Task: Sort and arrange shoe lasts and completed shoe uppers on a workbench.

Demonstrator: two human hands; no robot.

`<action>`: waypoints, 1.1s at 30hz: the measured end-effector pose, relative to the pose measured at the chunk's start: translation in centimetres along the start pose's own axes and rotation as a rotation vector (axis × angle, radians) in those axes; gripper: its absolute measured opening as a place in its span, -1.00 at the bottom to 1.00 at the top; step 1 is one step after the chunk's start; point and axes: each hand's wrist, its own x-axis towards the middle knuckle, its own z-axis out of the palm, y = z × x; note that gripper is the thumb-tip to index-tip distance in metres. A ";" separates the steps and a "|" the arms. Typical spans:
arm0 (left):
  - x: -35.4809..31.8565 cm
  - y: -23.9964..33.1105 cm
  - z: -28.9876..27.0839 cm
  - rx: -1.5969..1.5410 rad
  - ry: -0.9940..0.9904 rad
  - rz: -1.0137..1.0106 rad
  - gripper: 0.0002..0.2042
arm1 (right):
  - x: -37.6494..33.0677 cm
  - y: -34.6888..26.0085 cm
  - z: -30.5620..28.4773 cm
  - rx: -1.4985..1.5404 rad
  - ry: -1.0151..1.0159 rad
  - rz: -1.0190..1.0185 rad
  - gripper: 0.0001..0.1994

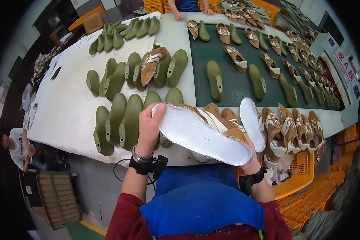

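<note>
Between both hands, a brown shoe upper (204,134) with cream stripes is held on its side, its white stitched underside turned toward me. My left hand (149,124) is closed on one end, the thumb resting along the edge. At the other end, my right hand (250,158) grips the upper from below and behind; part of its fingers is hidden. Just beyond lies another upper with a white underside (252,124). Several brown uppers (277,138) stand close to my right hand. Green shoe lasts (131,120) are lined up beyond my left hand.
More lasts (115,80) stand on the white tabletop (68,104), one brown upper (152,66) lying across them. A green mat (236,86) carries rows of uppers and lasts. Orange crates (300,176) sit below the right edge. A co-worker's hands (180,16) rest at the far edge.
</note>
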 end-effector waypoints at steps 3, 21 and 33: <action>0.3 -0.4 -0.2 -0.136 0.011 -0.073 -0.71 | 0.1 0.2 -0.3 0.003 -0.017 -0.021 -0.60; -0.6 -9.4 -1.8 0.980 0.011 0.363 -0.67 | -5.9 -11.3 8.0 -0.984 0.078 -0.338 -0.77; -0.3 -10.0 -2.0 0.876 0.013 0.257 -0.66 | 17.3 -18.1 15.2 -1.389 0.058 -0.368 -0.71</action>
